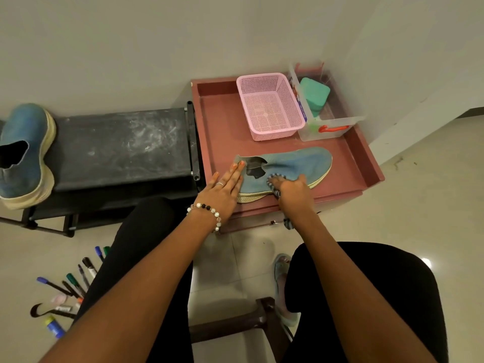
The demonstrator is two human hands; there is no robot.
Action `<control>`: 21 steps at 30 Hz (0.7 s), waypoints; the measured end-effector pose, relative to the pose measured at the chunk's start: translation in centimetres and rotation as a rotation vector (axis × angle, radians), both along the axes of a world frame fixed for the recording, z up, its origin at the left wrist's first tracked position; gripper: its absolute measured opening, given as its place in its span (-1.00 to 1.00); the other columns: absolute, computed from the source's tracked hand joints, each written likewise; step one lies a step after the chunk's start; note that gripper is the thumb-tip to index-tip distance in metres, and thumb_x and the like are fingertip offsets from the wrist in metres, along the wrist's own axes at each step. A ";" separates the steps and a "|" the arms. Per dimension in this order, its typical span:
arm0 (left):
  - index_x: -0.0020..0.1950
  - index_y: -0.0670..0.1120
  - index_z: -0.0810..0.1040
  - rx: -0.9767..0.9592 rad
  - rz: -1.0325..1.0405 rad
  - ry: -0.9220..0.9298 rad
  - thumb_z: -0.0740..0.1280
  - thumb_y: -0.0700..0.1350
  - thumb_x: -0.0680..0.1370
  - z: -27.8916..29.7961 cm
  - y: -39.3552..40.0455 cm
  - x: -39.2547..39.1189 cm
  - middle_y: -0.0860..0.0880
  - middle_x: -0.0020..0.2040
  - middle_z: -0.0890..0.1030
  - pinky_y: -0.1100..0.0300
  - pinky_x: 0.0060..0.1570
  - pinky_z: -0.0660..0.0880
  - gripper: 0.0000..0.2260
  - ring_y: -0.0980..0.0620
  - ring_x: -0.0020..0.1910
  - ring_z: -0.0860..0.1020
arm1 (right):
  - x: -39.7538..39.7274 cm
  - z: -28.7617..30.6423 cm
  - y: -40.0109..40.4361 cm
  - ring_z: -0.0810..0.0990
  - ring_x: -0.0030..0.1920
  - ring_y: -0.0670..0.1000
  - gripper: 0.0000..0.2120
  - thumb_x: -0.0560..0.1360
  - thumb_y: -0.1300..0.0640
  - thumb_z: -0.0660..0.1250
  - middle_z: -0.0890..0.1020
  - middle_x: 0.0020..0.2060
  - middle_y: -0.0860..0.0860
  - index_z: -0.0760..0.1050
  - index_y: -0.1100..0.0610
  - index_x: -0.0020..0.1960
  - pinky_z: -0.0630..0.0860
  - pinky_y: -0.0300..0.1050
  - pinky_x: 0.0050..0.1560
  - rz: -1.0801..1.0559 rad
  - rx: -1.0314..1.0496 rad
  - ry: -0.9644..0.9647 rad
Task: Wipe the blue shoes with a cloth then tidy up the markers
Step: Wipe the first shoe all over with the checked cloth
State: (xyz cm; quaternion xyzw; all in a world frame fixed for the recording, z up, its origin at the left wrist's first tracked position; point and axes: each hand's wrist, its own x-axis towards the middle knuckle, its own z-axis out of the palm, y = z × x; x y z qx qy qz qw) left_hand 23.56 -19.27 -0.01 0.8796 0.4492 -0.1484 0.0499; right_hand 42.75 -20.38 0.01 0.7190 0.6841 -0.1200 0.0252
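Left hand (225,188) presses flat, fingers straight, on the shoe (293,167) while right hand (292,191) grips the cloth (275,179) against it.

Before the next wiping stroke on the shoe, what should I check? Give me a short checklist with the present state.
1. Left hand flat on the shoe, steadying it: ok.
2. Cloth in the right hand: ok.
3. Shoe lies wholly on the tray: ok.
4. Second shoe wiped: cannot tell.
5. Markers tidied: not ok, on the floor.
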 end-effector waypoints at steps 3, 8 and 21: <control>0.55 -0.21 -0.22 -0.045 -0.003 0.017 -0.01 -0.29 0.61 0.5 0.4 0.2 -0.14 0.49 -0.42 -0.04 0.48 -0.12 -0.43 -0.08 0.50 -0.34 | -1.5 -0.3 0.1 0.43 0.16 0.18 -0.69 0.61 0.15 0.10 0.54 0.14 0.16 0.43 0.05 0.31 0.41 -0.03 0.13 -0.211 0.027 0.019; 0.55 -0.22 -0.19 -0.097 -0.001 0.053 -0.01 -0.28 0.62 0.7 0.6 0.5 -0.15 0.49 -0.41 -0.04 0.48 -0.13 -0.46 -0.09 0.49 -0.36 | -3.3 -0.8 0.3 0.55 0.10 0.19 -0.64 0.47 0.22 0.22 0.62 0.07 0.16 0.53 0.06 0.23 0.48 -0.08 0.13 -0.094 -0.047 0.193; 0.54 -0.23 -0.18 -0.038 0.012 0.004 -0.12 -0.25 0.65 -0.4 0.4 0.6 -0.15 0.52 -0.36 0.01 0.48 -0.12 -0.53 -0.10 0.50 -0.33 | -3.2 -1.6 0.2 0.51 0.13 0.21 -0.59 0.49 0.27 0.19 0.62 0.13 0.13 0.50 0.05 0.30 0.46 -0.07 0.11 -0.116 -0.015 0.221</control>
